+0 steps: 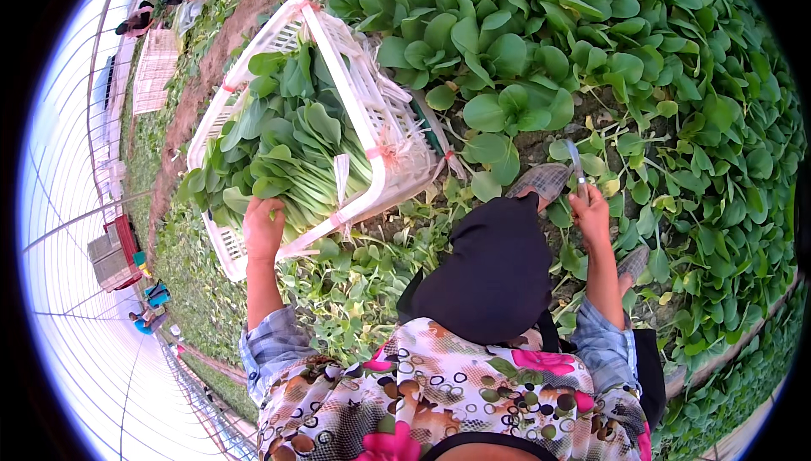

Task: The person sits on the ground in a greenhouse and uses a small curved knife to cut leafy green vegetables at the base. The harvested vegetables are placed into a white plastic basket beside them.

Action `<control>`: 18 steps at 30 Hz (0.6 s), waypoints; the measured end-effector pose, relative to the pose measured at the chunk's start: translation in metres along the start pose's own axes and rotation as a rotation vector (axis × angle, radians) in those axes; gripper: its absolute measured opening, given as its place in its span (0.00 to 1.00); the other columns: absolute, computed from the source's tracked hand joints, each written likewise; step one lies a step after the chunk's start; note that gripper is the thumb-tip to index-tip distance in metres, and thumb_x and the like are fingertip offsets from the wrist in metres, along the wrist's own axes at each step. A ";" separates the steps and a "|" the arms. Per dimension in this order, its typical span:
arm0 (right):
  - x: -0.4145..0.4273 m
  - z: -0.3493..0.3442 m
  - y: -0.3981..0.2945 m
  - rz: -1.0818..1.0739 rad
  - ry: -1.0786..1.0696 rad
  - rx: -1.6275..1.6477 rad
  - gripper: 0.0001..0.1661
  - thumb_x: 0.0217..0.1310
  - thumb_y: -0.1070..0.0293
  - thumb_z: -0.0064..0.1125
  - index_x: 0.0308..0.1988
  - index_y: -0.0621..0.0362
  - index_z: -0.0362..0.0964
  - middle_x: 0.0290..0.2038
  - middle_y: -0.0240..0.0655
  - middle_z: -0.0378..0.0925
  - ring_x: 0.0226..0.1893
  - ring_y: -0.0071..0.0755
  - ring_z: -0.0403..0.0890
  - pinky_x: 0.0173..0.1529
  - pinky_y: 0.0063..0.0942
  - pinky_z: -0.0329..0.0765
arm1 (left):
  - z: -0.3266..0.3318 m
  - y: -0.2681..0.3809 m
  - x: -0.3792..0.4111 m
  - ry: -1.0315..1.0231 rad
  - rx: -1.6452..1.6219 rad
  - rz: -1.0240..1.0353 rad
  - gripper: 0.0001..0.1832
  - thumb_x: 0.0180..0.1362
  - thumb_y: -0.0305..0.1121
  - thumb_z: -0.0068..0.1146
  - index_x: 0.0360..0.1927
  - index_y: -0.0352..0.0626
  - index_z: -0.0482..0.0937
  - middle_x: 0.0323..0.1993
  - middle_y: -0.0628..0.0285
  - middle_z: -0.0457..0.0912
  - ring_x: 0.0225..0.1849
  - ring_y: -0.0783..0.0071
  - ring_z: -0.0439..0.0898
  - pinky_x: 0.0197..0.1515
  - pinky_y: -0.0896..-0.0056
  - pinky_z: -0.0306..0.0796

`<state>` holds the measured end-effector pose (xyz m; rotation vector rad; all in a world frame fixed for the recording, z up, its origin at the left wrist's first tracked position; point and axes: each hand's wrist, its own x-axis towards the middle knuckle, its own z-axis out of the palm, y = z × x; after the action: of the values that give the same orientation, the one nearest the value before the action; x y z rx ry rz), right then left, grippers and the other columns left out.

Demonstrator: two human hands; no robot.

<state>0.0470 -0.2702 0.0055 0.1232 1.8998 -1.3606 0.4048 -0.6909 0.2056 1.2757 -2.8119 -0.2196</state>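
My right hand [590, 212] is closed round the handle of a small sickle [576, 166]. Its curved metal blade points away from me, just above low leaves beside my shoe. To the left, a white plastic crate [345, 74] stands tilted, filled with leafy greens [298, 138] whose pale stems lie side by side. My left hand [263, 229] reaches over the crate's near side, its curled fingers against the greens. Whether those fingers grip a plant is hidden by the hand itself. White and red ties are knotted round the crate's rim.
Dense rows of growing greens [507, 36] spread ahead and to the right. Trimmed leaves [355, 283] litter the ground below the crate. A bare soil path [196, 74] runs at left. Another crate [155, 71], stacked containers [114, 255] and other people stand farther off inside the greenhouse.
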 end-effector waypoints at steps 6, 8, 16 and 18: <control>0.007 0.000 0.012 0.007 -0.004 0.096 0.18 0.55 0.71 0.62 0.46 0.62 0.71 0.24 0.25 0.70 0.20 0.16 0.67 0.22 0.19 0.64 | 0.009 -0.015 0.003 -0.152 0.117 -0.031 0.07 0.45 0.28 0.59 0.30 0.42 0.82 0.33 0.55 0.81 0.37 0.54 0.79 0.43 0.61 0.73; 0.011 0.001 0.017 -0.037 -0.009 0.058 0.17 0.54 0.71 0.62 0.45 0.62 0.71 0.25 0.26 0.70 0.21 0.17 0.69 0.24 0.20 0.66 | 0.013 -0.013 0.008 -0.219 0.116 -0.025 0.09 0.46 0.33 0.58 0.30 0.41 0.82 0.31 0.53 0.82 0.37 0.51 0.78 0.43 0.57 0.72; 0.020 0.000 0.023 -0.034 0.014 0.078 0.21 0.54 0.69 0.63 0.48 0.62 0.71 0.27 0.27 0.71 0.21 0.18 0.69 0.24 0.21 0.67 | -0.048 0.110 0.031 -0.284 0.296 -0.125 0.13 0.49 0.28 0.60 0.40 0.37 0.80 0.44 0.51 0.80 0.43 0.53 0.80 0.46 0.61 0.73; 0.025 0.001 0.024 -0.028 0.010 0.073 0.21 0.54 0.69 0.63 0.48 0.62 0.71 0.27 0.27 0.71 0.21 0.18 0.69 0.24 0.21 0.67 | -0.049 0.173 0.044 -0.265 -0.096 -0.121 0.12 0.51 0.24 0.58 0.41 0.37 0.80 0.44 0.52 0.80 0.42 0.58 0.80 0.44 0.66 0.74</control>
<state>0.0422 -0.2691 -0.0285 0.1399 1.8671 -1.4511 0.2514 -0.6167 0.2792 1.4965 -2.8932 -0.5614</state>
